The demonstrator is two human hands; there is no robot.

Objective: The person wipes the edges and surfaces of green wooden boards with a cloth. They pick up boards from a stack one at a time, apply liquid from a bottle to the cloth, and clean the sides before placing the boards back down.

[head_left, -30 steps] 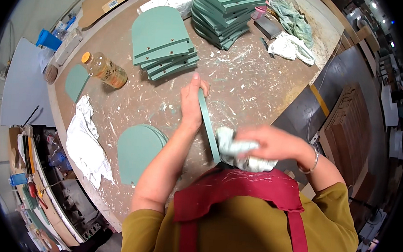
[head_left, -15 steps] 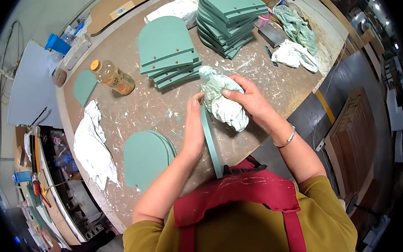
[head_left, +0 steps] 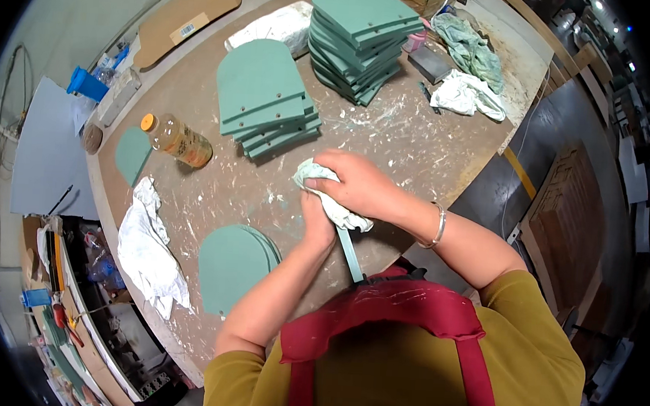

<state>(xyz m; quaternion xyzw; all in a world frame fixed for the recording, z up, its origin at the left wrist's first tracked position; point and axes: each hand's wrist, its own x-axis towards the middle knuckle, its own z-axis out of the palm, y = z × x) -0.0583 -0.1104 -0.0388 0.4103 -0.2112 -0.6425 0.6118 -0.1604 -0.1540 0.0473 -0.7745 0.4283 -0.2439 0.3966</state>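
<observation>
A green-painted board (head_left: 350, 258) stands on edge in front of my chest, its narrow side facing up. My left hand (head_left: 317, 222) is closed on the board's left face near the far end, its fingers partly hidden behind the cloth. Bunched under my right hand (head_left: 357, 184) is a white cloth stained with green (head_left: 348, 218), which I grip and press over the board's upper edge. Cloth and hands cover the board's far end. Left of my left forearm lies a low pile of round-topped green boards (head_left: 232, 266).
Beyond my hands stand a shorter stack (head_left: 262, 80) and a taller stack (head_left: 362, 15) of green boards. A yellow-capped bottle (head_left: 180, 143) and a white rag (head_left: 147, 248) sit at left. At far right are a dark block (head_left: 429, 64) and more rags (head_left: 469, 94).
My right hand has brought the cloth down and left onto the board's edge, where it now wraps over the far end. My left hand has shifted slightly nearer to me.
</observation>
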